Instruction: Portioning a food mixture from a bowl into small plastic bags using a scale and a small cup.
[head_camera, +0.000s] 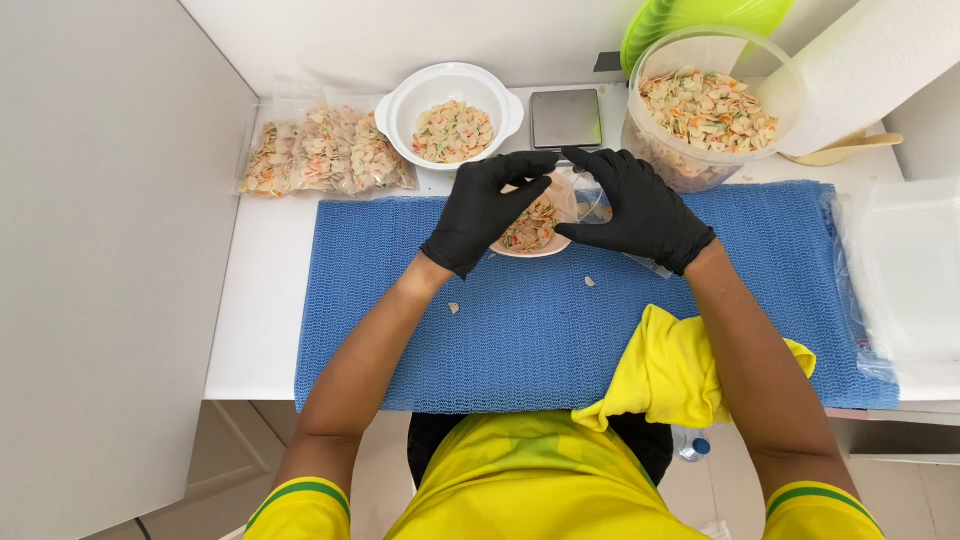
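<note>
Both of my hands wear black gloves and meet over the far side of a blue mesh mat (520, 340). My left hand (484, 208) and my right hand (640, 208) together grip a small clear plastic bag (585, 205) with multicoloured shell pasta inside. Just under the hands lies a small pale dish (530, 240) with more pasta in it. Two loose pasta pieces (589, 282) lie on the mat near me.
A white bowl of pasta (450, 115), filled clear bags (325, 150), a small grey scale (565, 118) and a big clear tub of pasta (705, 105) line the back. A wooden spoon (845, 150), a paper roll, empty bags (905, 270) and a yellow cloth (670, 370) are at right.
</note>
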